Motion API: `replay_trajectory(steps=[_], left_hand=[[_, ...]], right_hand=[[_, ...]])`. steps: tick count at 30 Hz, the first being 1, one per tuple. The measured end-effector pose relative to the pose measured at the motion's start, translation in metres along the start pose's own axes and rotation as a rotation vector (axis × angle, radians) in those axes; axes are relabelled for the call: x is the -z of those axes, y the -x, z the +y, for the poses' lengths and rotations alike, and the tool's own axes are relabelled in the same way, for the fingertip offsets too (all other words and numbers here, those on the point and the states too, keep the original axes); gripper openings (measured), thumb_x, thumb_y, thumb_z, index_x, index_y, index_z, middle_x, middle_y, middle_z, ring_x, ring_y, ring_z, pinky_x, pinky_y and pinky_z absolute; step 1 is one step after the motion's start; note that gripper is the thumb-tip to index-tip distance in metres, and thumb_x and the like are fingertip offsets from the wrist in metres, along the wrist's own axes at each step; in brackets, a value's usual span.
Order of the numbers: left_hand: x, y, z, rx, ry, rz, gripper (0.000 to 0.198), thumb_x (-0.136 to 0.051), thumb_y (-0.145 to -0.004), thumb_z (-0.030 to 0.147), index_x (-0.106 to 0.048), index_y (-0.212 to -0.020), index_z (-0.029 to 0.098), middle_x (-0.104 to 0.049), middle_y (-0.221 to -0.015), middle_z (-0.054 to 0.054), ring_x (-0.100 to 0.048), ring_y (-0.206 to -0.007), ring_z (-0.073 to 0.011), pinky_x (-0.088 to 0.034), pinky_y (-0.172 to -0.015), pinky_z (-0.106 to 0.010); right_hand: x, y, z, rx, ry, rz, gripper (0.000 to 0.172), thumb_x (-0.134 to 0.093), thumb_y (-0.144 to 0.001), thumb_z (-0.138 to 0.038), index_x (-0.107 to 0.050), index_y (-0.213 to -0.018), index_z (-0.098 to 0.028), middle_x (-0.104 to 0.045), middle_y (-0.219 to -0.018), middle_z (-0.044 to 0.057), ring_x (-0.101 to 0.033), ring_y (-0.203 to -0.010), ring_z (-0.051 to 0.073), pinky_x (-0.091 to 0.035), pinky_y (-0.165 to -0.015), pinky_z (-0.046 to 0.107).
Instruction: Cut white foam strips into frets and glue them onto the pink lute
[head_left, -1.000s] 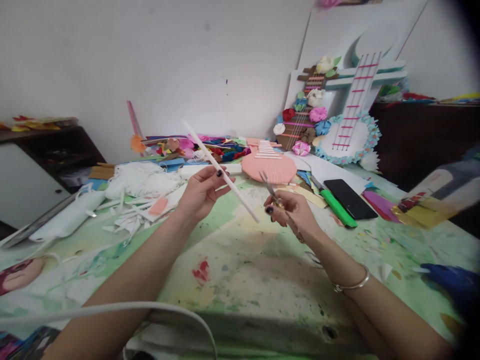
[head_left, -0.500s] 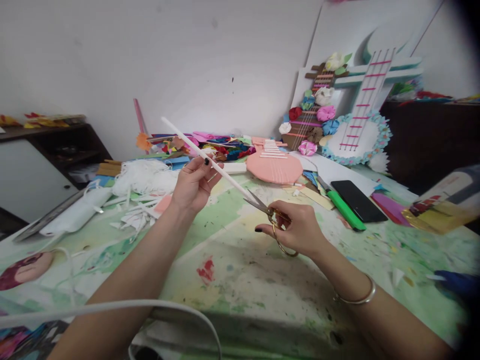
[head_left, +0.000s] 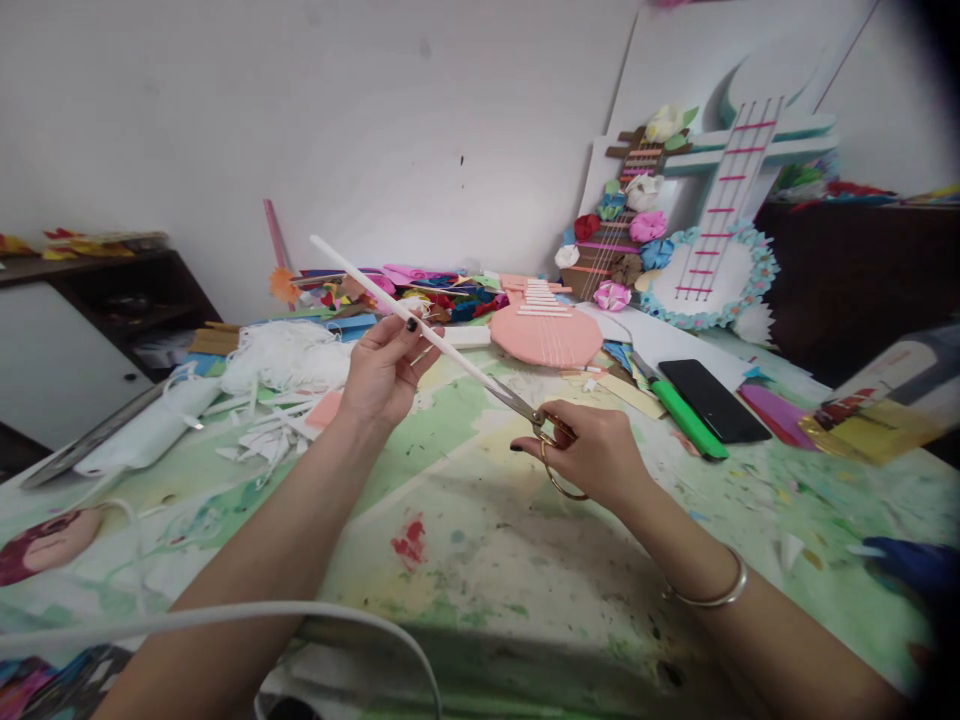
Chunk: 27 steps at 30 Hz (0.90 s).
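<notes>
A long, thin white stick (head_left: 350,268) slants down to the right, pinched between the thumb and fingers of my left hand (head_left: 390,368). I cannot tell whether it is rolled paper or a straw. My right hand (head_left: 598,450) is closed on the gold handles of a pair of scissors (head_left: 534,415). The scissor blades meet the stick's lower right end, close together around it. Behind my hands lies a pink paper-covered instrument model (head_left: 546,338) with white strips and strings on it.
White scraps (head_left: 277,432) and a heap of white string (head_left: 289,357) lie left. A green cutter knife (head_left: 688,418) and a black phone (head_left: 715,400) lie right. A white cable (head_left: 322,608) arcs in front. Decorated instrument models (head_left: 712,255) lean at the back right.
The scissor blades have closed from slightly apart onto the end of the white stick. Both hands hold nearly the same place, and the view has shifted a little.
</notes>
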<state>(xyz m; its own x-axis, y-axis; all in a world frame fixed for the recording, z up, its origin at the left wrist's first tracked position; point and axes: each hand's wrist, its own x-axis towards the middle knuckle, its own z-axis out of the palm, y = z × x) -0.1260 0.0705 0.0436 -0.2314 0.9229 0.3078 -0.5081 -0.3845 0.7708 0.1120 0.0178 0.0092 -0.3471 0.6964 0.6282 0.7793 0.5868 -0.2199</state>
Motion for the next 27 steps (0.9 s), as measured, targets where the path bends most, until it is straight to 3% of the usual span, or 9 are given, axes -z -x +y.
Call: replay_trajectory(steps=[9,20,27], left_hand=[[-0.0013,0.0010,0.0001,0.022,0.022,0.018,0.010,-0.067,-0.071,0.010,-0.065,-0.074,0.020,-0.070,-0.074,0.003,-0.068,-0.078,-0.0119,-0.056,-0.076,-0.024],[-0.0075,0.0052,-0.0002,0.063,0.025,0.050,0.011,-0.070,-0.068,0.010,-0.066,-0.074,0.018,-0.069,-0.071,0.002,-0.069,-0.075,-0.0137,-0.057,-0.071,-0.023],[-0.0041,0.0033,-0.0012,0.052,0.035,0.038,0.011,-0.069,-0.069,0.010,-0.066,-0.074,0.019,-0.069,-0.074,0.003,-0.069,-0.078,-0.0133,-0.057,-0.075,-0.024]], right_hand=[[-0.0021,0.0002,0.0014,-0.011,0.042,0.018,0.039,-0.061,-0.074,-0.058,-0.059,-0.068,-0.019,-0.056,-0.050,-0.002,-0.048,-0.045,0.010,-0.027,-0.049,0.024],[-0.0010,0.0006,-0.0006,-0.011,0.017,0.022,0.044,-0.058,-0.074,-0.061,-0.059,-0.076,-0.017,-0.057,-0.054,-0.001,-0.047,-0.047,0.011,-0.029,-0.050,0.023],[-0.0006,0.0011,-0.0010,-0.012,0.011,0.020,0.046,-0.057,-0.074,-0.063,-0.060,-0.078,-0.017,-0.057,-0.054,-0.001,-0.048,-0.048,0.011,-0.029,-0.051,0.023]])
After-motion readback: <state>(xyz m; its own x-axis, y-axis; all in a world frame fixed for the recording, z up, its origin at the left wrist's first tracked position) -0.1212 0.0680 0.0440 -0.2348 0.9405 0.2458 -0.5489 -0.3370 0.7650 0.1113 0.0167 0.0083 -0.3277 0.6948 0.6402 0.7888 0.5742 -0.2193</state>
